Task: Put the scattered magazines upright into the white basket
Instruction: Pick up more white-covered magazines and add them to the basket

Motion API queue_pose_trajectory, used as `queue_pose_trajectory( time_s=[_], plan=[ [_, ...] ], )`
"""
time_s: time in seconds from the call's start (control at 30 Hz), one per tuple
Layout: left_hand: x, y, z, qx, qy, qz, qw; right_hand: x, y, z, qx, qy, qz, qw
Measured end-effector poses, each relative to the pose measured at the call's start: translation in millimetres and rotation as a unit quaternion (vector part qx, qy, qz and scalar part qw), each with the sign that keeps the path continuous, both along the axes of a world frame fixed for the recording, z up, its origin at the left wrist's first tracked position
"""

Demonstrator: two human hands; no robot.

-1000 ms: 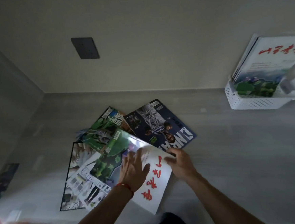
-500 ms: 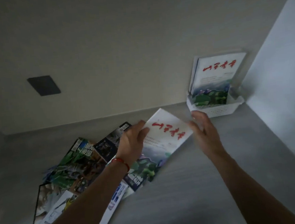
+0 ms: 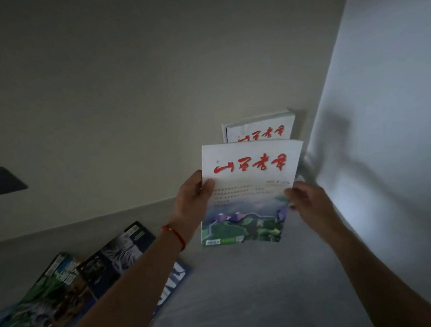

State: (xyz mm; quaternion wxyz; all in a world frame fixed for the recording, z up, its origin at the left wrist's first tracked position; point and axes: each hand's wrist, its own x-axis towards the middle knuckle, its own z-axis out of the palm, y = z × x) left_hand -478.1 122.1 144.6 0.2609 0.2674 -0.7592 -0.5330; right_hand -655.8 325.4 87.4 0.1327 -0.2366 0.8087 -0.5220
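Note:
A white magazine with red characters and a green landscape (image 3: 249, 186) is held upright in the air by both hands. My left hand (image 3: 192, 198) grips its left edge, thumb on the cover. My right hand (image 3: 306, 198) pinches its right edge. Behind it stands another magazine of the same kind (image 3: 258, 129), upright against the back wall; only its top shows. The white basket is hidden behind the held magazine. Scattered magazines lie flat at the lower left: a dark blue one (image 3: 128, 250) and a green one (image 3: 51, 292).
A white side wall (image 3: 386, 124) rises close on the right. A dark wall plate (image 3: 0, 180) sits on the back wall at the left. The grey tabletop (image 3: 258, 289) stretches below my hands.
Both hands have lifted the white magazine off the pile, turned it upright and carried it right toward the basket in the corner. The view has swung right with them.

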Motion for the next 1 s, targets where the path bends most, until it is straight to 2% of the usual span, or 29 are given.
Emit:
queue_pose_trajectory(
  time_s=[0.1, 0.2, 0.4, 0.83, 1.0],
  plan=[
    [-35, -2, 10, -0.018, -0.008, 0.027, 0.999, -51, 1, 24, 0.033, 0.111, -0.035, 0.993],
    [-69, -11, 14, -0.043, -0.037, 0.058, 0.997, -92, -10, 45, 0.037, 0.153, -0.025, 0.987],
    [-119, -25, 1, 0.048, -0.019, 0.098, 0.994, -143, -37, 48, 0.003, 0.128, -0.04, 0.991],
    [-178, -47, -62, 0.188, -0.052, 0.181, 0.964, -187, -65, -14, 0.095, 0.098, 0.001, 0.991],
    [-195, -50, -75, 0.155, -0.063, 0.208, 0.964, -192, -76, -29, 0.115, 0.108, 0.0, 0.988]
  ],
)
